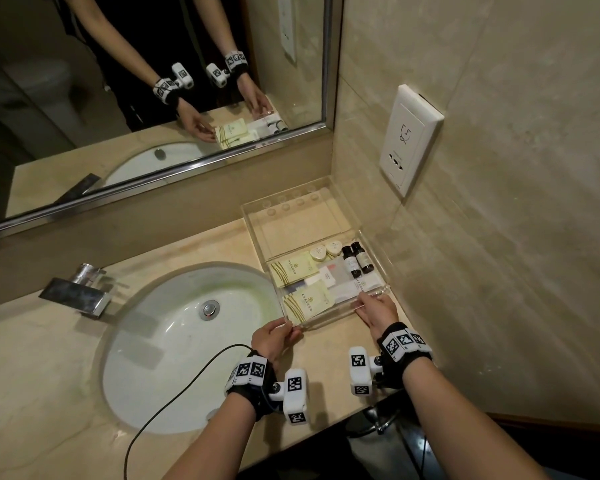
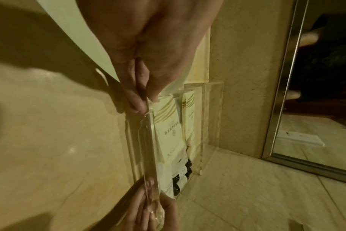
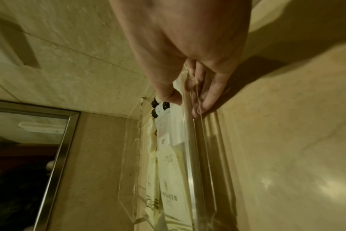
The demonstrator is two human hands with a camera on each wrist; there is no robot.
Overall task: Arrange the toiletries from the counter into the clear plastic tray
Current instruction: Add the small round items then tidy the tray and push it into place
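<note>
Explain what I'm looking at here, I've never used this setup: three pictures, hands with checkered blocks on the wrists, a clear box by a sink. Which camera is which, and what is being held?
There is no machine: a person works with bare hands, and the checkered blocks are wrist cameras. The wide picture comes from a head camera that looks down at the counter; the mirror above repeats the scene. The other two pictures look along each hand from the wrist.

The clear plastic tray sits in the corner beside the sink. In it lie pale green packets, two small dark bottles, two round soaps and some white sachets.

The left hand has its grip on the tray's near left corner, thumb and fingers pinching the wall. The right hand pinches the near wall further right.
</note>
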